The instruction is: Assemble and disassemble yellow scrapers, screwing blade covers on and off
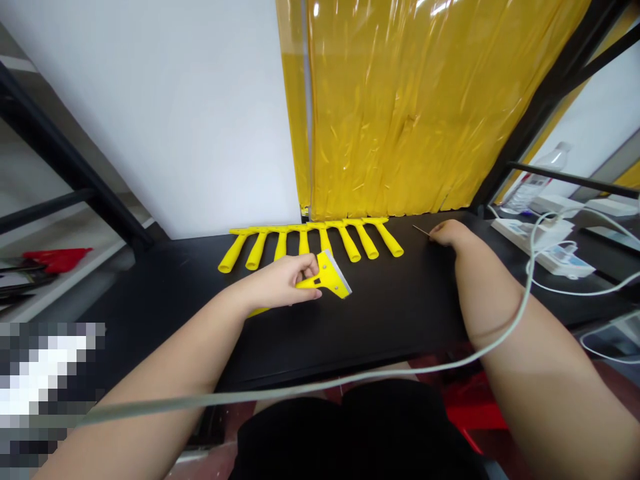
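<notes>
The black counter [400,313] is spanning the middle of the frame, its near edge running above the person's lap and its far edge meeting yellow sheeting [400,100] at upper center and right and a white panel [175,100] at upper left. Both are limiting reach at the back; black surface is showing between the hands and toward the near edge, leaving room for movement. A black post [75,162] is bounding the left side. A pale cable [230,398] is crossing both forearms, partly obstructing the foreground. A row of yellow-handled tools [352,248] is lying along the far edge. White devices [567,262] and a clear bottle [525,192] are occupying the right. The left hand [283,277] is holding a yellow scraper [330,277] near center, its grip curling around the handle, blade facing right. The right hand [450,233], right of center, is pinching a thin rod [421,231] in a narrow grip, the tip pointing left.
</notes>
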### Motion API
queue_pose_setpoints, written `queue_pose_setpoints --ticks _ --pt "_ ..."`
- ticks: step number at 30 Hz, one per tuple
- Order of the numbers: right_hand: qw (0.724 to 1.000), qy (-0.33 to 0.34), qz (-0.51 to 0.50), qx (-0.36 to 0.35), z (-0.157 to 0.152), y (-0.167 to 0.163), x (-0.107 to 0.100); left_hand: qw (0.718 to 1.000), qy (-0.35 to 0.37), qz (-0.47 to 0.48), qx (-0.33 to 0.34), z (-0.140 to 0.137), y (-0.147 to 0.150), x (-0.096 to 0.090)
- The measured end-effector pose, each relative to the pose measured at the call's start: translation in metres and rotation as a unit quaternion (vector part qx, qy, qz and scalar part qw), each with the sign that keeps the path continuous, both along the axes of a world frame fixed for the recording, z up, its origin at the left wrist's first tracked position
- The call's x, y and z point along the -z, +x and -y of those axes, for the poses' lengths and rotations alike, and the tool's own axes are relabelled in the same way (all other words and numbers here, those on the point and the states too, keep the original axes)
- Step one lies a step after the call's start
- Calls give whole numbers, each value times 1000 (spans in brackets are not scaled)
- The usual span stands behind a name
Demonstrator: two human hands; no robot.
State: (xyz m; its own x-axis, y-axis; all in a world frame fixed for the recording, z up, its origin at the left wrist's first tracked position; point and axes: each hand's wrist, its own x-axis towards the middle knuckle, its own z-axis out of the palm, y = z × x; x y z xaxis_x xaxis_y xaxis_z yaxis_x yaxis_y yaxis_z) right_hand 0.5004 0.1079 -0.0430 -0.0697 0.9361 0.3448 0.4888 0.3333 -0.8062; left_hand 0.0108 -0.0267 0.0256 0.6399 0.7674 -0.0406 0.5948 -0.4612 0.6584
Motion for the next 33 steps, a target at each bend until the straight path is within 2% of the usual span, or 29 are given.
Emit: queue_pose_setpoints --ticks 3,6,9,12,18,21,24,33 --pt "991 -6 -67 116 9 -21 -11 995 80 -58 18 -1 2 0" --pt "985 24 -118 127 16 -51 -24 989 106 -88 51 -3 4 2" --pt "981 60 -165 83 26 -91 -37 987 103 -99 78 -5 5 7" --pt "959 50 -276 -41 44 -136 -46 987 97 -88 89 -8 8 15" --pt "952 26 -257 -161 79 -202 -48 990 90 -39 97 -12 12 23" --pt "948 27 -233 -215 88 -216 -43 991 87 -30 100 -11 13 22" --pt "946 43 -216 -238 92 -224 -38 992 83 -25 97 -11 13 22" --pt "951 58 -181 -242 99 -231 -37 992 83 -34 85 -14 13 26"
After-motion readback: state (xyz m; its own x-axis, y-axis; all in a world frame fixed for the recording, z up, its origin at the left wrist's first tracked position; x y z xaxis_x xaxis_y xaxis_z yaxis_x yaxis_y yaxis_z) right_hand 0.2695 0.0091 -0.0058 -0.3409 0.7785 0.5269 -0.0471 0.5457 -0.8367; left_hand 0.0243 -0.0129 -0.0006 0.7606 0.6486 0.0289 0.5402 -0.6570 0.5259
